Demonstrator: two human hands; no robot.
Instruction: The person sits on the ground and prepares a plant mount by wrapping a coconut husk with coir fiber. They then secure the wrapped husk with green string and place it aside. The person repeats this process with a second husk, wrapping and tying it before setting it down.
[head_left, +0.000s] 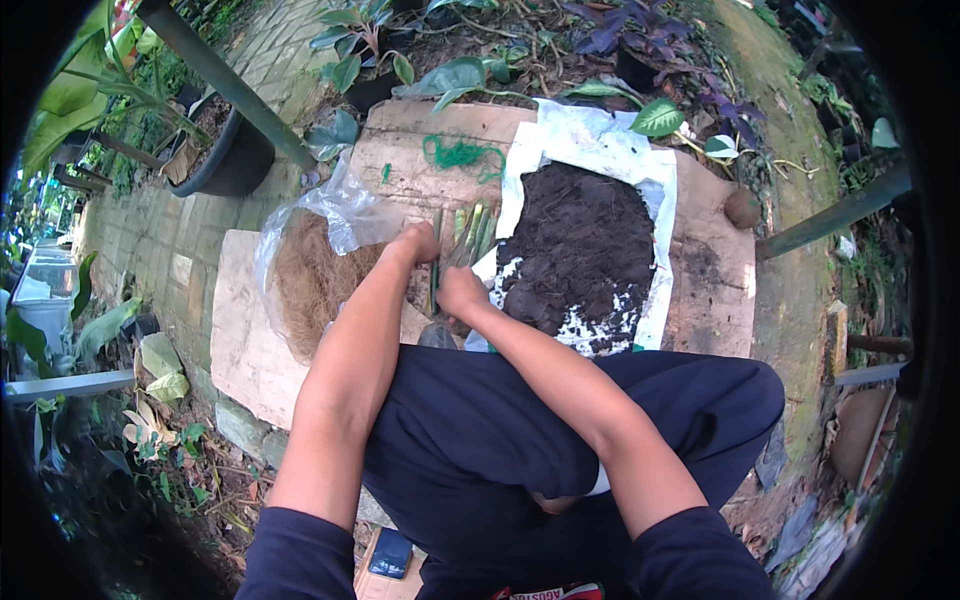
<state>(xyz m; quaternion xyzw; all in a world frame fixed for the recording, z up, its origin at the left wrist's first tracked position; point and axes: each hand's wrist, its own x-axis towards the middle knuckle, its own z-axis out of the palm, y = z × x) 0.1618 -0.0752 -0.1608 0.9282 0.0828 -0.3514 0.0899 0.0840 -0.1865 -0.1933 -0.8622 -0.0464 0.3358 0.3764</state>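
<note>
My left hand (420, 241) is at the right side of a clear plastic bag, its fingers curled at a thin dark green stem (436, 274). My right hand (461, 292) is curled lower down, close beside the same stem. A greyish narrow thing (457, 253) shows just above the right hand; whether it is held, I cannot make out. Several cut green stem pieces (475, 234) lie side by side beyond the right hand. Brown coconut fibre (315, 281) fills the clear plastic bag (341, 202). Dark moist soil (589, 240) is heaped on a white plastic sheet (664, 202) to the right.
Flattened cardboard (251, 337) lies under the materials. Green string (461, 152) sits in a tangle near its far edge. A round brown object (742, 208) rests at the right. Metal posts (232, 82) and a large potted plant (232, 157) stand nearby. A phone (391, 553) lies below my legs.
</note>
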